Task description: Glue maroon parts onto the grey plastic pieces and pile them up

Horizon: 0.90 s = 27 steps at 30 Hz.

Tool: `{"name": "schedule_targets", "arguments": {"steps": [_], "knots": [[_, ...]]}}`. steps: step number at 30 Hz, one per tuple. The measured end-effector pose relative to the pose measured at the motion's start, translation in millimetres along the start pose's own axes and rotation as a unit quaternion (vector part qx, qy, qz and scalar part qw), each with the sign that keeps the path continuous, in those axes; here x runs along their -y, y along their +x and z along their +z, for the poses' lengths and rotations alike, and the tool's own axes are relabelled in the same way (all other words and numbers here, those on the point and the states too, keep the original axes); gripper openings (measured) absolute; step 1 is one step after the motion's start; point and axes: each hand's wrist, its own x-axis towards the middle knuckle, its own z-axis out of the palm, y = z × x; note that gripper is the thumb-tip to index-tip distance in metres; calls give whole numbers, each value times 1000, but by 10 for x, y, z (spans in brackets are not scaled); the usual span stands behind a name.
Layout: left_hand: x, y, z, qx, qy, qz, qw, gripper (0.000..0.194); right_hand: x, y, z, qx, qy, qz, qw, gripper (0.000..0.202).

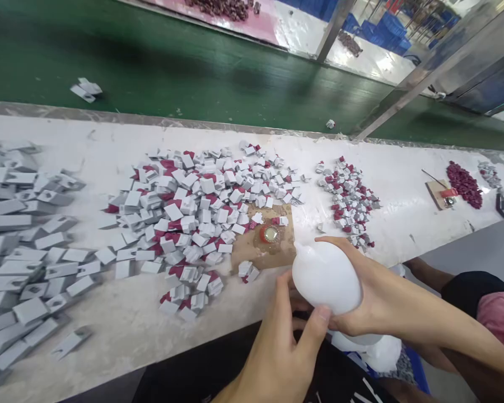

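Near the table's front edge, my right hand (357,291) is wrapped round a smooth, white rounded object (325,277) with a small pointed tip at its upper left. My left hand (283,336) grips the same object from below and the left, its thumb on the lower side. Some of its fingers are hidden behind the object. Just beyond lies a brown cardboard piece (258,249), wet-looking, with a small red-rimmed round dish (270,234) of clear liquid. Beside it, a few grey-and-maroon parts (248,272) rest on the cardboard's front edge.
A big pile of grey-and-maroon parts (193,196) spreads left of the cardboard; a smaller pile (346,198) lies right. Larger grey blocks (21,252) crowd the far left. Behind runs a green conveyor belt (193,73). Another person's arm (428,274) is at right, near a metal post (403,98).
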Motion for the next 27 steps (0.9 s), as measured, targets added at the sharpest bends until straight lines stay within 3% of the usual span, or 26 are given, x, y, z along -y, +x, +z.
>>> {"name": "schedule_targets", "arguments": {"steps": [3, 16, 27], "knots": [[-24, 43, -52, 7, 8, -12, 1000, 66, 78, 69, -48, 35, -16, 35, 999, 98], [-132, 157, -131, 5, 29, -38, 999, 67, 486, 312, -96, 85, -17, 138, 987, 89], [-145, 182, -168, 13, 2, -44, 999, 61, 499, 358, -164, 112, -40, 143, 983, 88]]}}
